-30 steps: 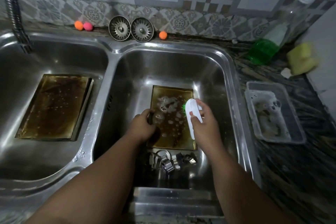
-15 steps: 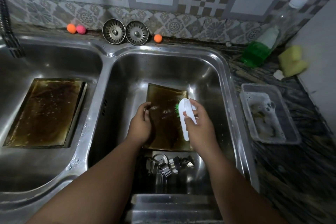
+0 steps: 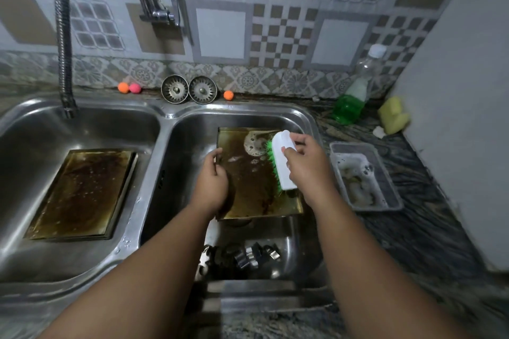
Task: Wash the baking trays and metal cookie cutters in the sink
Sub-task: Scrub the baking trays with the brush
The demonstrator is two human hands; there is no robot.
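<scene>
Now my left hand (image 3: 212, 179) grips the tray (image 3: 256, 190) edge to steady it, while my right hand (image 3: 305, 165) clutches the brush (image 3: 283, 164), bristles down on the grime.

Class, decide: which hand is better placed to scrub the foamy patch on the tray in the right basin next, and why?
Right. The right hand grips the brush, its bristles beside the foamy patch; the left hand steadies the tray by its edge.
</scene>
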